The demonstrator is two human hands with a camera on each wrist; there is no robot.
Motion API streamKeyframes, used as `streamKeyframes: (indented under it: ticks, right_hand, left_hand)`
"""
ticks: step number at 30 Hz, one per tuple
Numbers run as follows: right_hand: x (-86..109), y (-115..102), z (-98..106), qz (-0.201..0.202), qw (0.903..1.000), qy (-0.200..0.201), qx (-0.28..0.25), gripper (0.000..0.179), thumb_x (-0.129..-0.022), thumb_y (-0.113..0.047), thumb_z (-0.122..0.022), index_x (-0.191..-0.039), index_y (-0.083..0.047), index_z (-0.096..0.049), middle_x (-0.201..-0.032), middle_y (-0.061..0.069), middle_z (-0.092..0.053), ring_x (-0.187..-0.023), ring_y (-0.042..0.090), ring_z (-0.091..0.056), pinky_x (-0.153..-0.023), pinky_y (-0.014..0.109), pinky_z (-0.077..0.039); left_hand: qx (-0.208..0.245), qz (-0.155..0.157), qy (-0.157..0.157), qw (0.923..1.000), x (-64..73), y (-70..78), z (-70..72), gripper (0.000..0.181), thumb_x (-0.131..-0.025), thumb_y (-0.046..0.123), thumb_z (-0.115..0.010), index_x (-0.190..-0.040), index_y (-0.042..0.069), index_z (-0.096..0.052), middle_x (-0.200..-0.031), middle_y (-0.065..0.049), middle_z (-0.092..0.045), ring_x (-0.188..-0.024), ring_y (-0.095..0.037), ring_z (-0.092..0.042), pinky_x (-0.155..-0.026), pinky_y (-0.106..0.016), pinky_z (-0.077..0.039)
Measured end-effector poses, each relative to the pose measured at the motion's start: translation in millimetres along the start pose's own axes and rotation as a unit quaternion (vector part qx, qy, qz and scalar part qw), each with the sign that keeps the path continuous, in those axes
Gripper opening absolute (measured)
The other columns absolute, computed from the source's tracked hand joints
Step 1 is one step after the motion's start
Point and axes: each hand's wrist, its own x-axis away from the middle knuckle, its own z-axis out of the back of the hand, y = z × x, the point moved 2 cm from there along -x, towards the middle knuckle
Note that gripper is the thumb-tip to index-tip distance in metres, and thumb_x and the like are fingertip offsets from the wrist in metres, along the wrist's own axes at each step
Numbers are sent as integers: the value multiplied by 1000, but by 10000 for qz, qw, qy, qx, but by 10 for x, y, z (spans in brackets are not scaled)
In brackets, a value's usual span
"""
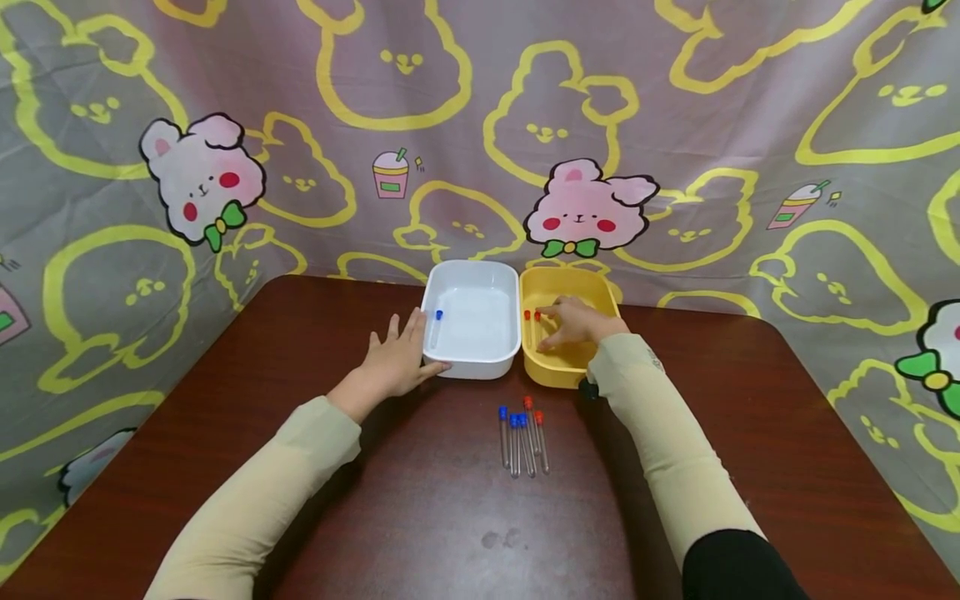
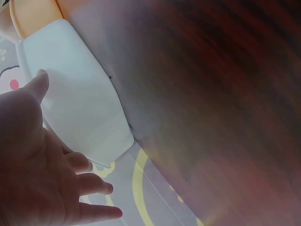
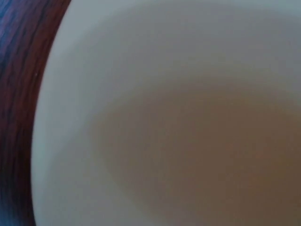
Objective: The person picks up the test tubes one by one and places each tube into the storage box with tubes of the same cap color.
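My left hand has its fingers spread at the left side of a white tub, thumb along the front rim. Inside that tub lies one blue-capped test tube. My right hand reaches into a yellow tub, thumb and forefinger apart. Two red-capped test tubes lie in there, one right by those fingertips. On the table in front, several capped test tubes lie in a loose group, some blue, some red. The right wrist view shows only a blurred pale surface.
Both tubs stand side by side near the back of the dark brown wooden table. Behind the table hangs a patterned curtain. A small black object shows beside my right wrist.
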Motion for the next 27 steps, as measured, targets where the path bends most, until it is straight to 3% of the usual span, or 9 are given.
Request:
streamKeyframes:
  ticks: [13,21,27]
  right_hand:
    - [-8,33,-23,-229,9995,-169,163,92,-89,-51,-78,-160,-11,-37,-152,30,-37,-136,46,-33,-115,58,-28]
    - [52,13,10,-41,9999,-101,119,89,-87,-47,-82,-158,-9,-42,-154,29,-37,-138,47,-32,-115,61,-26]
    - [123,-17,21,170,9998,-52,18,86,-88,-41,-82,-157,-9,-42,-150,27,-41,-134,44,-36,-113,59,-33]
  left_hand:
    - [-23,-28,10,10000,-29,-21,-33,104,-100,59,-57,-163,-2,-1,-170,-20,-3,-152,-49,-4,-115,-71,-13]
    - [-9,-47,32,10000,-38,-23,-40,104,-100,59,-57,-163,-2,-1,-170,-20,-4,-152,-50,-5,-115,-71,-13]
    - [6,-59,15,10000,-34,-27,-34,104,-100,58,-57,-162,-3,-1,-170,-20,-3,-152,-50,-5,-115,-72,-14]
